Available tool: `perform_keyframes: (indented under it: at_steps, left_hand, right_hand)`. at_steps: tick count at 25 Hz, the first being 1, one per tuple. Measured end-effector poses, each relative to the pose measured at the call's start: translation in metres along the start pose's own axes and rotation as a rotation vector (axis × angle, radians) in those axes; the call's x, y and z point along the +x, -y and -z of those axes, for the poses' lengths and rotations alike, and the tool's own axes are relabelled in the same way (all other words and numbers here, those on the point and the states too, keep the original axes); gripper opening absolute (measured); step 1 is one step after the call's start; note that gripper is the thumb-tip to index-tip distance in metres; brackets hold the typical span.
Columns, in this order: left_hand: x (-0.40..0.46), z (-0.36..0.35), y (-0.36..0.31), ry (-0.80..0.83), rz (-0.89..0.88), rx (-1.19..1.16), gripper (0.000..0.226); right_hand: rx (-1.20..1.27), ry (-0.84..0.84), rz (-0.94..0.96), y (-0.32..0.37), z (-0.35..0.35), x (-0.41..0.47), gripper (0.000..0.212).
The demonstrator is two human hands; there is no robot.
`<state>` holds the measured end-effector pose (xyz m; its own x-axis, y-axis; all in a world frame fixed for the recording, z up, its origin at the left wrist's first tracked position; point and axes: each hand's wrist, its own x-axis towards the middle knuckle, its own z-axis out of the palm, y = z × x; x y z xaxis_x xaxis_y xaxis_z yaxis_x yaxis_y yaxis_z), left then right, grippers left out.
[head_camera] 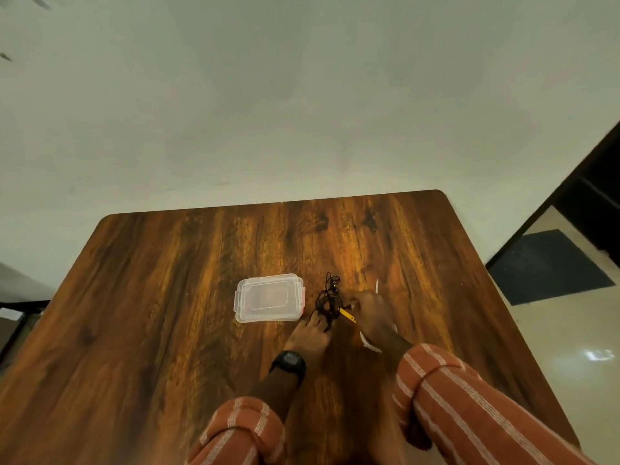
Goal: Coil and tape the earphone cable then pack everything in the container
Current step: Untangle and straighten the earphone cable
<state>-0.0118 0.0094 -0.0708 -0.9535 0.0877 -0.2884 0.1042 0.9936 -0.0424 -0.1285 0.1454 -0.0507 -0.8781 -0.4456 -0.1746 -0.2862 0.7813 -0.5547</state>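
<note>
— Sleeves come first, rust-red with pale stripes, one at six o'clock and a longer one at five o'clock, both rolled at the cuff. What carries everything?

— Dark wood-grain worktop (167, 313) with rounded far corners, filling the lower half of the view. Beyond it a plain pale wall, and at three o'clock a dark floor mat (550, 266) on a light floor.

— And the container?

— Clear plastic container (269, 298), lid on, with a reddish clip on its right side. It lies flat near the worktop's centre, at about nine o'clock from the hands, close beside the cable but apart from it.

— Hands?

— Left hand (310, 335) reaches forward, a black watch (289, 361) on its wrist; its fingertips are closed on the lower edge of the cable. Right hand (374, 317) sits at three o'clock from the bundle, fingers curled down at the cable's right edge. Whether that grip actually pinches the cable I cannot tell.

— The cable itself?

— Black earphone cable (327, 302), a loose tangle on the worktop between the two hands, with one strand running up toward twelve o'clock and ending in small yellow-touched earbuds (333, 282). A yellow tab (347, 314) sticks out at its lower right, just under the right hand.

— Anything smaller?

— Something white and curved shows beneath the right wrist, and a thin white sliver stands beyond the knuckles. Too hidden to name.
</note>
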Motion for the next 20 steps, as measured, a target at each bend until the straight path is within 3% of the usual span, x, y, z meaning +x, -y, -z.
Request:
perform_keyframes:
  at_steps: [6,9,14,17,20]
  left_hand:
    - [-0.021,-0.01,0.015,0.011,0.048,-0.129,0.036]
    - [-0.033,0.009,0.021,0.02,0.118,-0.191,0.032]
    - [-0.028,0.038,0.021,-0.107,0.192,-0.202,0.029]
    - [-0.011,0.047,0.019,-0.175,0.135,-0.265,0.052]
    - [-0.006,0.049,0.022,-0.105,0.094,-0.319,0.067]
  right_hand:
    - [-0.312,0.239,0.114,-0.008,-0.014,0.027,0.029]
    - [-0.345,0.229,0.194,-0.009,-0.015,0.031,0.029]
    - [-0.235,0.111,0.384,-0.008,-0.012,0.02,0.036]
    - [-0.261,0.24,0.364,-0.004,-0.028,0.009,0.04]
    - [-0.341,0.22,0.338,-0.008,-0.036,0.001,0.037]
